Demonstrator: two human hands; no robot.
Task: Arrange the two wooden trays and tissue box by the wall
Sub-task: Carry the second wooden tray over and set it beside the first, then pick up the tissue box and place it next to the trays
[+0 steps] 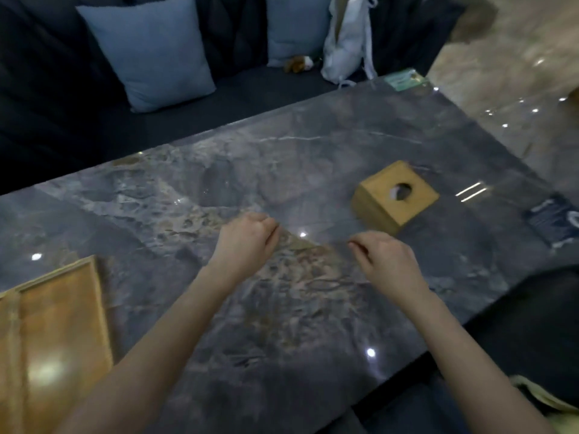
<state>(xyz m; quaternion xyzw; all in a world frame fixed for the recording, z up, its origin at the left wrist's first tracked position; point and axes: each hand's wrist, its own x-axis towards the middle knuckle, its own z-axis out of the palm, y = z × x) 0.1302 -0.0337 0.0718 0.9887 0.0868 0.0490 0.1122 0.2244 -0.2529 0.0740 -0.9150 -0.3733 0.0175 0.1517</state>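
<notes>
A wooden tissue box [393,197] with a round hole in its top stands on the dark marble table [282,158], right of centre. A wooden tray [59,333] lies at the table's near left corner, and the edge of a second tray [7,346] shows beside it at the frame's left border. My left hand [247,242] hovers over the middle of the table with curled fingers, holding nothing. My right hand [385,261] hovers just in front of the tissue box, fingers curled too, apart from the box.
A dark sofa [62,98] with blue cushions [150,51] runs along the table's far side, with a white bag [347,39] on it. A green card [402,78] lies at the far corner and a dark blue leaflet [554,219] at the right edge.
</notes>
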